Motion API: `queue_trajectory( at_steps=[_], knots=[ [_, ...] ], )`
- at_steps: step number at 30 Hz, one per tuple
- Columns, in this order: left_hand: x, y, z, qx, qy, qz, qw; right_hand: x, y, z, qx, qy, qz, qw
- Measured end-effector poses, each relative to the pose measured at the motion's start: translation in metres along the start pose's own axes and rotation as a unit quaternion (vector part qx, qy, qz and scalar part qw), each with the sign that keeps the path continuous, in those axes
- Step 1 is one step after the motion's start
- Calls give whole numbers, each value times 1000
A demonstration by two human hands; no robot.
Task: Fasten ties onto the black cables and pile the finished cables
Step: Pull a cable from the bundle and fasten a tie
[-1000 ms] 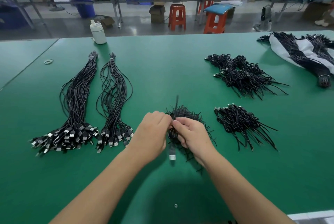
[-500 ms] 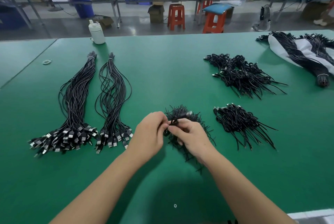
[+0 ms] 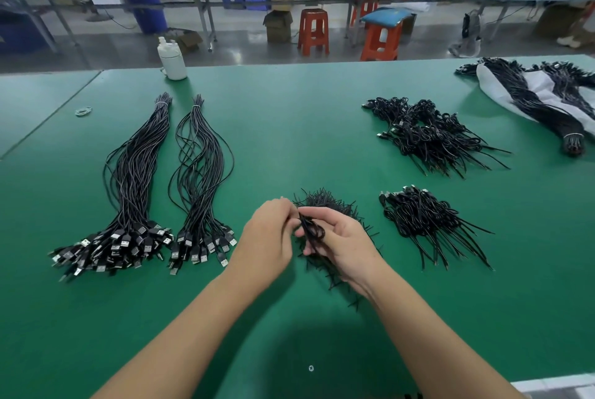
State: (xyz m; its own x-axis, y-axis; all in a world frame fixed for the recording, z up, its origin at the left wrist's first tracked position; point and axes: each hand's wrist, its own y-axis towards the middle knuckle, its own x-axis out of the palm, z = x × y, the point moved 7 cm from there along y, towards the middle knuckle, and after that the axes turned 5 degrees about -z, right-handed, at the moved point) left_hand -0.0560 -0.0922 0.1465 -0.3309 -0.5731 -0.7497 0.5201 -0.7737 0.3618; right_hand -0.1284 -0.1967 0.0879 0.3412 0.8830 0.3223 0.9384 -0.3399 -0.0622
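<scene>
Head view: near the green surface's point(image 3: 289, 141) front edge, the left hand point(image 3: 269, 237) and right hand point(image 3: 341, 247) pinch a coiled black cable point(image 3: 310, 231) above the loose ties point(image 3: 325, 200); twisting tightly should secure it.

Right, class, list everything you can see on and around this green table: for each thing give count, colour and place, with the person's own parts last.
Straight cable bundles: two, black with silver plugs, table left.
Coiled cable piles: two, black, table right, one behind the other.
Loose ties heap: one, black, centre, behind the hands.
Held coiled cable: one, black, between the hands.
Cables on white sheet: count unclear, black, far right.
White bottle: one, far edge.
Small ring: one, pale, far left.
Stools: orange, count unclear, beyond the table.
Left hand: pinches the cable.
Right hand: holds the cable.
</scene>
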Motion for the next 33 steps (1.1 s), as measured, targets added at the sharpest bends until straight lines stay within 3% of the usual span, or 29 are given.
queue_trajectory(
  at_steps=[3,9,16,26,33],
  knots=[
    [0,2,-5,-24,-11,-2,1000,0,-2,0,2,-46,-25,999],
    [1,2,5,9,-7,-13,1000,-12,-5,-4,-8,-172,34,985],
    [13,0,14,79,97,-54,991,-10,-3,5,20,-76,57,995],
    [9,6,-9,-63,-42,-46,996,-4,-8,-1,-14,-54,1,998],
    [9,3,-5,-77,-74,-46,993,-16,-8,-3,-14,-116,79,990]
  ],
)
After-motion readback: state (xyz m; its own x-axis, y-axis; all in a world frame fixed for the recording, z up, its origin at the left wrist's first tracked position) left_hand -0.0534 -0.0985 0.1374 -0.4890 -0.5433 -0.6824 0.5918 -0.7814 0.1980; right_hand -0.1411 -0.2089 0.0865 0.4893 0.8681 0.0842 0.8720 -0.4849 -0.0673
